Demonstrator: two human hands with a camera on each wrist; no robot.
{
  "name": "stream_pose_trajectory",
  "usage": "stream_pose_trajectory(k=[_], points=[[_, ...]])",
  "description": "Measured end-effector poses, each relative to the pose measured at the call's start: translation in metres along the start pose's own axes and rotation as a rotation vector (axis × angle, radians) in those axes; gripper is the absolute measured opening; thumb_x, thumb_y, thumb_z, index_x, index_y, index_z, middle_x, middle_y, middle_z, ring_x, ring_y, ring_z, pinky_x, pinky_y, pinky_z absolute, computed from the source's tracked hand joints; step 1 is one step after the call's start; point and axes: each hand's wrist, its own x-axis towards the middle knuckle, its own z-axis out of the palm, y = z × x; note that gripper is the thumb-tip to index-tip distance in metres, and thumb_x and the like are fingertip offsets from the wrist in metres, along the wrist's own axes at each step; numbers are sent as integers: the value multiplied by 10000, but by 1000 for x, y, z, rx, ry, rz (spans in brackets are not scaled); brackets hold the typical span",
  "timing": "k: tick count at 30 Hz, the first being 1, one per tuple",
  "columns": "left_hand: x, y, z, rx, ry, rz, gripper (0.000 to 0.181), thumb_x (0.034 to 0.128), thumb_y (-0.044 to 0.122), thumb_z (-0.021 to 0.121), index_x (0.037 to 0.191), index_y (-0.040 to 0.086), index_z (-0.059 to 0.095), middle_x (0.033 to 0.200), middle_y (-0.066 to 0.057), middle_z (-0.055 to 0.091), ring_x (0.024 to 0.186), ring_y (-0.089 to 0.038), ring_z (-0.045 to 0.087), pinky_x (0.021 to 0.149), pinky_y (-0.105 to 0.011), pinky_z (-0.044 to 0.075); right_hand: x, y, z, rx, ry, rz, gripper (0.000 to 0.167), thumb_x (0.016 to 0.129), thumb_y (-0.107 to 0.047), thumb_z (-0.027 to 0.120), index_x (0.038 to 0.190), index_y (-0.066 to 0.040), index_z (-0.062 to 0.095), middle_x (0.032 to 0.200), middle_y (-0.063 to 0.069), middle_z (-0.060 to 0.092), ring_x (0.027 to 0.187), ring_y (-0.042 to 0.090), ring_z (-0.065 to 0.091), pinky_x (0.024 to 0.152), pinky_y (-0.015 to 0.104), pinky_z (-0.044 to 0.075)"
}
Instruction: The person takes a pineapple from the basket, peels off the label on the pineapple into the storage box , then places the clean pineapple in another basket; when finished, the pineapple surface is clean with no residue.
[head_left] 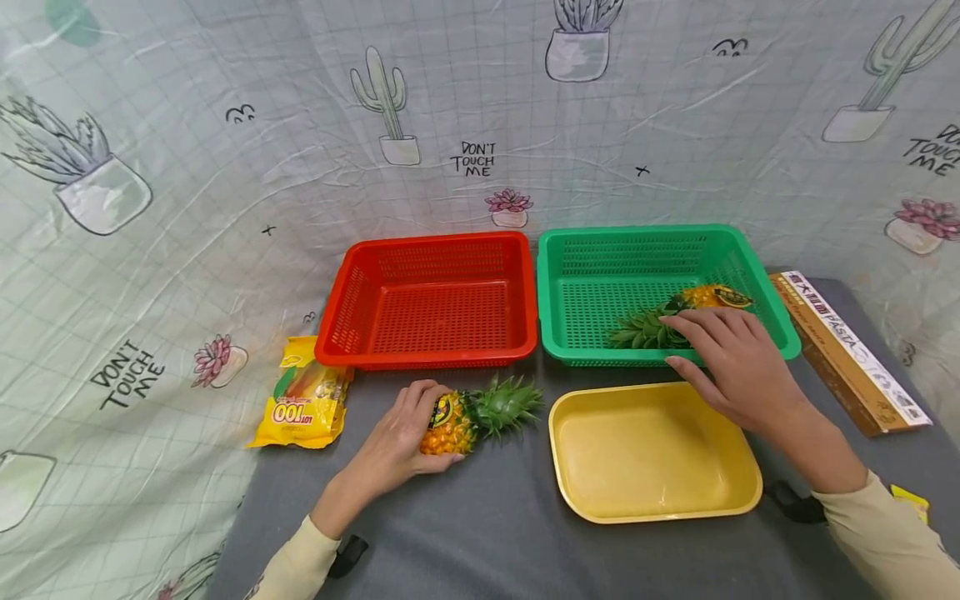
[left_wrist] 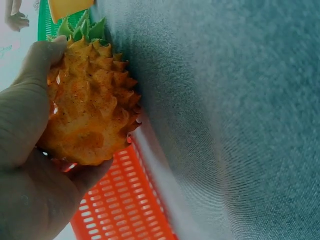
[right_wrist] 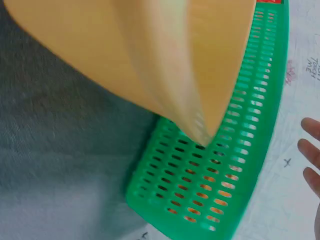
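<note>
My left hand (head_left: pixel 397 433) grips the orange body of a small pineapple (head_left: pixel 456 429) that lies on the grey table, its green crown pointing right. In the left wrist view, thumb and fingers wrap around this spiky pineapple (left_wrist: pixel 90 105). A second pineapple (head_left: pixel 705 296) lies inside the green basket (head_left: pixel 551 321), crown to the left. Above that basket's front rim hovers my right hand (head_left: pixel 738 367), partly covering the fruit. Its fingers (right_wrist: pixel 312 152) are spread and hold nothing in the right wrist view.
Left of the green basket stands a red basket (head_left: pixel 423 360) with nothing in it. A yellow tray (head_left: pixel 652 450) sits in front of the green one. The yellow snack bag (head_left: pixel 303 400) lies at left, a long pasta box (head_left: pixel 847 354) at right. Patterned cloth hangs behind.
</note>
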Motion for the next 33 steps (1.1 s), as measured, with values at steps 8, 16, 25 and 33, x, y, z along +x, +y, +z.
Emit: stream_pose_trajectory(k=[8, 16, 25, 33], points=[[0, 0, 0, -10, 10, 3, 882, 780, 498, 933, 1451, 109, 513, 1394, -112, 487, 1075, -254, 519, 822, -428, 536, 12, -16, -14, 39, -30, -1, 688, 1115, -586, 365, 1500, -49, 555, 1358, 202, 604, 1214, 454, 513, 1025, 639, 339], [0, 0, 0, -9, 15, 17, 871, 776, 498, 934, 1433, 99, 525, 1381, -116, 492, 1082, -258, 527, 820, -435, 542, 46, -60, -10, 122, -80, -82, 663, 1109, -578, 395, 1548, -96, 521, 1436, 131, 572, 1271, 378, 511, 1092, 577, 341], [0, -1, 0, -8, 14, 36, 853, 775, 478, 934, 1426, 101, 530, 1382, -118, 490, 1098, -258, 525, 842, -440, 544, 79, -104, 14, 172, -171, -223, 599, 1104, -507, 475, 1550, -109, 517, 1460, 78, 564, 1316, 313, 498, 1114, 523, 365], [1, -2, 0, -13, 21, 58, 845, 771, 458, 940, 1419, 97, 535, 1378, -117, 494, 1092, -256, 527, 840, -437, 542, 93, -124, 32, 167, -212, -278, 623, 1118, -537, 417, 1583, -127, 476, 1479, 82, 554, 1322, 309, 498, 1120, 504, 376]])
